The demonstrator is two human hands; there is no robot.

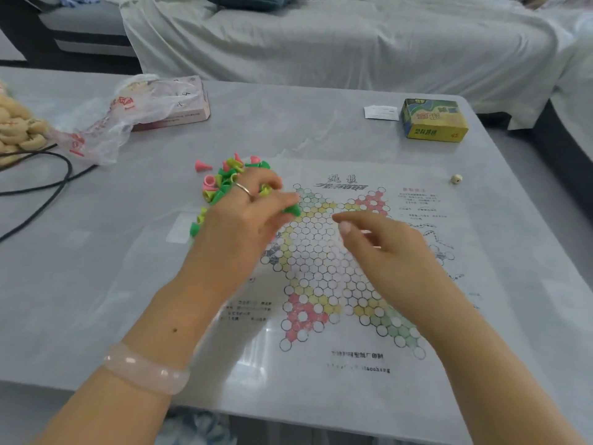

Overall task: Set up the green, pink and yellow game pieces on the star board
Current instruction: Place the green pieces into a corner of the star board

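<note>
One grey table [321, 130] carries everything listed below, and the star board [324, 261], a printed paper sheet lying flat on it, serves as the reference landmark. No circle visible on the board holds a piece. Beyond the board's far edge stands a sofa under a pale cover [337, 43].

Far left of the board lie a crumpled plastic bag [106, 123] and, partly beneath it, a pink box [189, 106]. A black cable [48, 184] runs across the table on that same side. Past the board's far right corner sits a yellow-green box [433, 120], with a small white card [381, 112] just beside it. A small die [456, 178] rests close to the board's far right edge.

The pile of green, pink and yellow game pieces [221, 184] lies at the board's far left corner, partly on the bare table. The left hand [247, 220] reaches over this pile and pinches a green piece [292, 209] between thumb and fingers above the board's upper left point; a ring and a pale bracelet [146, 369] are worn on that side. The right hand [382, 248] hovers over the board's centre right, fingers loosely curled, nothing visible in its grasp.
</note>
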